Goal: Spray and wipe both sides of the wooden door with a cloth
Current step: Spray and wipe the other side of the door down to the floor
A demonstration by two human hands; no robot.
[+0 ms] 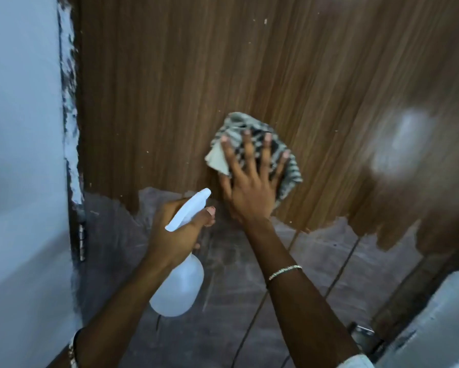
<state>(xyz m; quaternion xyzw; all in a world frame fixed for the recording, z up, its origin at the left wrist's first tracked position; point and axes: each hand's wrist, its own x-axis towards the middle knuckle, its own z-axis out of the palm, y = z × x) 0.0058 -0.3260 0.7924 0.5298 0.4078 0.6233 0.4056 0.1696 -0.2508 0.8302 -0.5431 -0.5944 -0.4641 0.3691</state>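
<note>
The wooden door (196, 83) fills the upper view, brown with vertical grain and small pale specks. Its bottom edge is ragged and worn. My right hand (249, 181) lies flat with fingers spread, pressing a black-and-white patterned cloth (289, 179) against the door's lower part. My left hand (175, 232) grips the neck of a white spray bottle (180, 285), nozzle pointing up toward the door just left of the right hand. A finger rests by the trigger.
A pale wall (18, 155) and a paint-smeared door frame (71, 128) stand at the left. Grey tiled floor (249, 301) lies below. A pale blurred glare patch (403, 144) shows on the door at right. A white frame edge (435, 328) sits at bottom right.
</note>
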